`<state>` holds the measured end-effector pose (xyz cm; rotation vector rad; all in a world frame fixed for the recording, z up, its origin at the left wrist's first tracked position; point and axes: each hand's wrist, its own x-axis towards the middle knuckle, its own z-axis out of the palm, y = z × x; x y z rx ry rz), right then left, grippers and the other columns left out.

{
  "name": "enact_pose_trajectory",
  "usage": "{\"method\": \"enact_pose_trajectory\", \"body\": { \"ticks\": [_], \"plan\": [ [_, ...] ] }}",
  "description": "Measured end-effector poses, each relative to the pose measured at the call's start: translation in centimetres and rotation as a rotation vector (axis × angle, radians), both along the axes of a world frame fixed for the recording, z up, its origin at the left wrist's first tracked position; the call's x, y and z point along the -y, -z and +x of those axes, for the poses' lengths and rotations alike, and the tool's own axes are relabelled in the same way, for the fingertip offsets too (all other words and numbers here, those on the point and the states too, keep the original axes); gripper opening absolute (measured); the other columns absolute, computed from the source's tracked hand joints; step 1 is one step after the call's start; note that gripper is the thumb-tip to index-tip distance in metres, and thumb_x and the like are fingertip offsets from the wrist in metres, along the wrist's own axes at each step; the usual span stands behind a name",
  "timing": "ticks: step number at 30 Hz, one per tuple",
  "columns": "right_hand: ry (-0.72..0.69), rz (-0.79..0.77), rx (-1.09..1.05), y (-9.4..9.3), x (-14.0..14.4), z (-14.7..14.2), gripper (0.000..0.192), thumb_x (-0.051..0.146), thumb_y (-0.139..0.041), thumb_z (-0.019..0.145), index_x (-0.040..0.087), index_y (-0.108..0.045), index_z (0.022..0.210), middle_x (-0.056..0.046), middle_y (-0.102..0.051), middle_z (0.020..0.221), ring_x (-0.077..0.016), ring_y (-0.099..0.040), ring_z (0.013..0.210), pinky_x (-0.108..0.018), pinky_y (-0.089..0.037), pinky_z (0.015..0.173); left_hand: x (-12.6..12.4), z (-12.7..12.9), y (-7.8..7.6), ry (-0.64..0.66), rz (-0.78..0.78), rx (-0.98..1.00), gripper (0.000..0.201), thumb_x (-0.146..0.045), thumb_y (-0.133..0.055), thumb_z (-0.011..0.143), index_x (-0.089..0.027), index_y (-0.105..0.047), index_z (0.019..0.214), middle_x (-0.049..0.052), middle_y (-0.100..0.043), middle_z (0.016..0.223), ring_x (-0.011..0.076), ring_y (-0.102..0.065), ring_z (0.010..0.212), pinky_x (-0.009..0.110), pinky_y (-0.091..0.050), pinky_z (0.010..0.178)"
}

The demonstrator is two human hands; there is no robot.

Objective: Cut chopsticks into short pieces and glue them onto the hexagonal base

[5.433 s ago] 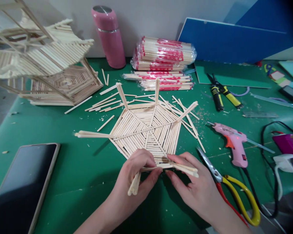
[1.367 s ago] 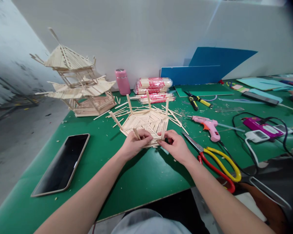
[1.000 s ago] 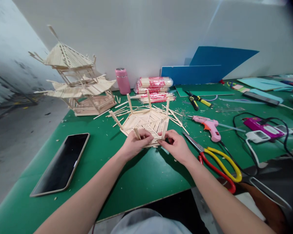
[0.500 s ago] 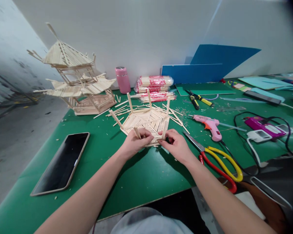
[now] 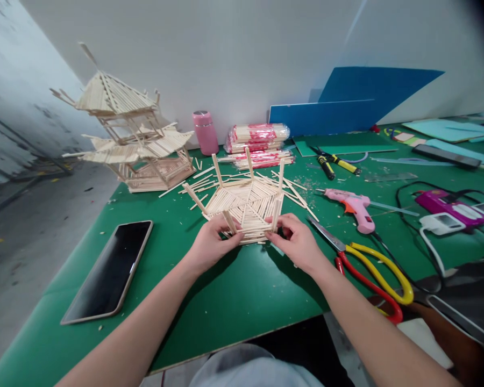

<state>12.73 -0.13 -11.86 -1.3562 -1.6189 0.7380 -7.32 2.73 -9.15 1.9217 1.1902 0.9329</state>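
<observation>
A many-sided wooden stick base with upright posts at its corners rests on the green table in front of me. My left hand is closed on its near-left corner, thumb along the front edge beside a post. At the near-right corner my right hand pinches the edge by another post, thumb and fingers on either side. The fingertips behind the base are partly hidden. Loose wooden sticks lie behind and beside it.
A stick pagoda stands at back left, near a pink bottle and wrapped stick bundles. A phone lies left. On the right are scissors, a pink glue gun, pliers and a purple power strip with cables.
My left hand has slid left along the front edge to the near-left corner, uncovering more of that edge. My right hand stays at the near-right corner. The view has shifted slightly.
</observation>
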Motion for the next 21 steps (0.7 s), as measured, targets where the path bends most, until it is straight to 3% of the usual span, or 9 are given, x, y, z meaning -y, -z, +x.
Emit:
{"method": "enact_pose_trajectory", "body": {
  "ticks": [13,21],
  "plan": [
    [0.005,0.002,-0.017,-0.4,0.1,-0.2,0.025,0.025,-0.06,0.073,0.018,-0.065,0.097,-0.002,-0.052,0.083,-0.0106,-0.048,0.06,-0.024,-0.04,0.056,0.4,1.0,-0.2,-0.088,-0.022,0.006,0.015,-0.029,-0.062,0.068,-0.014,-0.066,0.072,0.006,-0.064,0.077,0.0196,-0.059,0.075,0.033,-0.045,0.069],
    [-0.003,0.006,-0.001,-0.1,0.2,-0.2,0.024,0.025,-0.059,0.075,0.019,-0.064,0.098,-0.004,-0.055,0.087,-0.0132,-0.054,0.066,-0.027,-0.045,0.061,-0.1,1.9,0.0,0.024,-0.061,0.092,0.01,-0.023,-0.063,0.068,-0.014,-0.066,0.066,0.002,-0.059,0.064,0.0138,-0.055,0.061,0.027,-0.043,0.059]
  ]
}}
